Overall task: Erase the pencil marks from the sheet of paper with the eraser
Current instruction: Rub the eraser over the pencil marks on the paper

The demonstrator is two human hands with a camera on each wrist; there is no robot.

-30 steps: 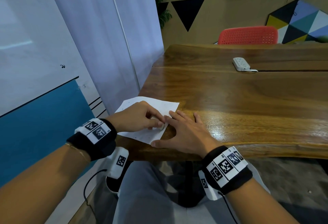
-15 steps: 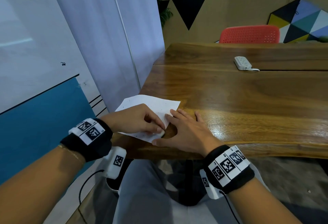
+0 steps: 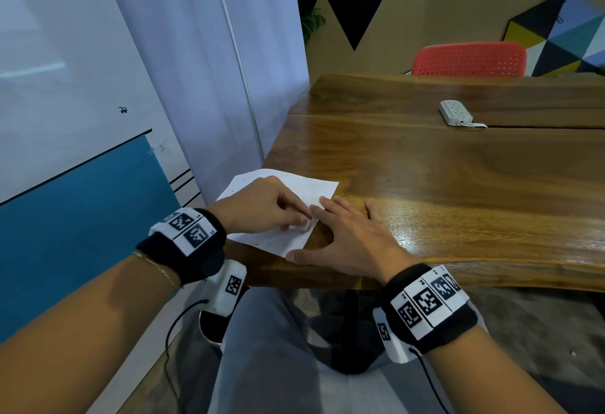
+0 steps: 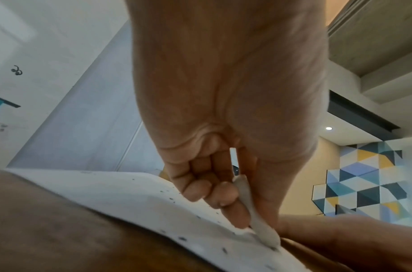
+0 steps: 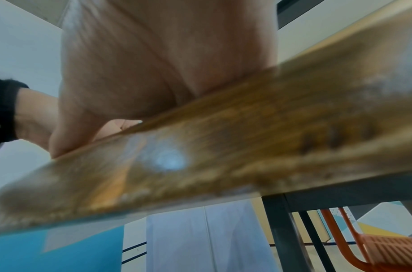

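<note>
White thin paper sheet (image 3: 288, 213) lies at the near-left corner of the brown wood table (image 3: 442, 184); flimsy, prob. creases or slides w/o pinning. Right hand (image 3: 353, 236) lies flat, fingers straight, on its right edge. Left hand (image 3: 262, 207) pinches the small whitish eraser (image 3: 307, 226), soft, grippy, pressed to the sheet. Pencil marks vs. crumbs: can't tell; sheet's middle is hidden under the left hand.

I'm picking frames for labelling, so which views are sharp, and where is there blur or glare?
Head view: sharp, with window glare on the table by the right hand. Left wrist view: the left hand and eraser are clear, the near paper soft. Right wrist view: the table edge is heavily blurred.
</note>
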